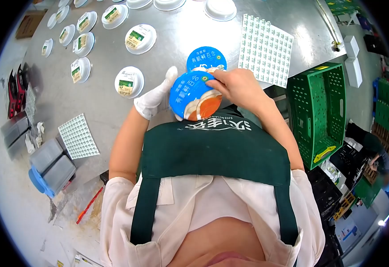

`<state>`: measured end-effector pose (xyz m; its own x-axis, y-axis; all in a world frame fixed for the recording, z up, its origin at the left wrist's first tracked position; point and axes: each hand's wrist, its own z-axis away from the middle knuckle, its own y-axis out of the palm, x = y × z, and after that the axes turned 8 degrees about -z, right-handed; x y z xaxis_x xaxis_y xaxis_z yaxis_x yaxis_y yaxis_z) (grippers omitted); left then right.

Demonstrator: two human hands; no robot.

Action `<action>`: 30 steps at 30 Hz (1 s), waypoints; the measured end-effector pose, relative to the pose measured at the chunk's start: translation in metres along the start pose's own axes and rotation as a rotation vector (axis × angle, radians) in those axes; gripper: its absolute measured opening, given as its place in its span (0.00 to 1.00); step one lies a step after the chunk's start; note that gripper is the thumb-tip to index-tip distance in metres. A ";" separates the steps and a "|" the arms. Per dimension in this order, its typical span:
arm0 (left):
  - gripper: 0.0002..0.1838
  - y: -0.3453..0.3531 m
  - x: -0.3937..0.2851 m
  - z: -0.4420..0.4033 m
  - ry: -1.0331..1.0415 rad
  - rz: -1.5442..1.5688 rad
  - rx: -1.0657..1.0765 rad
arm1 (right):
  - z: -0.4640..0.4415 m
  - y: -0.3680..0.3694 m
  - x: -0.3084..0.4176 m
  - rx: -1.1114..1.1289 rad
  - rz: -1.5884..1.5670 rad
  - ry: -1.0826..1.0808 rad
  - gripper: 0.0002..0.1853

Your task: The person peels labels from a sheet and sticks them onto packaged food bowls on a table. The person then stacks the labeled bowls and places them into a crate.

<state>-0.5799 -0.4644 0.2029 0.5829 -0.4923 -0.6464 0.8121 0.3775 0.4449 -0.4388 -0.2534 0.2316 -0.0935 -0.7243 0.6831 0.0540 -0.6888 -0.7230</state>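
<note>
My left hand (151,99), in a white glove, is wrapped round the left edge of a round blue-lidded tub (190,91) in front of the apron. The lid carries white characters, a small green round mark and a picture of white and orange shapes. My bare right hand (234,85) has its fingertips pressed on the lid's upper right, by the green mark. Just beyond it, a second blue lid (203,57) lies partly hidden behind the first. A sheet of small green-and-white stickers (265,51) rests on the metal table right of my hands.
Several white tubs with labels (140,39) stand across the metal table (172,44). A second sticker sheet (79,136) and grey bins (52,164) are at the left. A green crate (316,113) stands at the right. Another person (374,151) is at the far right.
</note>
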 end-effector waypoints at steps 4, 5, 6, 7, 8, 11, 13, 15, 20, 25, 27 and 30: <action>0.35 0.023 0.005 -0.014 0.264 -0.246 -0.277 | 0.013 0.011 -0.031 -0.026 -0.024 0.142 0.16; 0.34 0.015 0.013 -0.028 0.317 -0.263 -0.359 | 0.017 0.008 -0.038 -0.024 -0.025 0.150 0.16; 0.32 0.014 0.010 -0.035 0.346 -0.244 -0.375 | 0.019 0.005 -0.046 -0.097 -0.075 0.264 0.16; 0.31 0.012 0.005 -0.041 0.378 -0.225 -0.393 | 0.021 0.001 -0.055 -0.170 -0.124 0.376 0.16; 0.32 0.008 -0.005 -0.044 0.277 -0.201 -0.338 | 0.023 -0.001 -0.065 -0.241 -0.248 0.421 0.15; 0.34 0.010 -0.006 -0.071 0.287 -0.325 -0.391 | 0.022 -0.010 -0.065 -0.316 -0.434 0.464 0.10; 0.39 0.013 -0.005 -0.081 0.516 -0.745 -0.556 | 0.019 -0.006 -0.064 -0.306 -0.452 0.467 0.09; 0.42 0.026 -0.007 -0.072 0.301 -1.196 -0.818 | 0.013 0.004 -0.061 -0.293 -0.478 0.466 0.09; 0.38 0.027 0.009 -0.065 0.595 -1.267 -1.017 | 0.002 0.034 -0.058 -0.362 -0.485 0.429 0.09; 0.21 0.034 0.032 -0.064 1.097 -1.542 -0.790 | -0.005 0.053 -0.061 -0.389 -0.156 0.303 0.07; 0.20 0.036 0.038 -0.076 1.121 -1.551 -0.740 | -0.002 0.060 -0.060 -0.396 -0.059 0.274 0.06; 0.19 0.036 0.043 -0.085 1.128 -1.592 -0.699 | 0.001 0.064 -0.055 -0.432 0.053 0.224 0.06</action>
<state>-0.5273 -0.4056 0.1383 -0.9523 -0.1297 -0.2763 0.1768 0.5035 -0.8457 -0.4290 -0.2580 0.1480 -0.3165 -0.7011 0.6390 -0.3486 -0.5405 -0.7657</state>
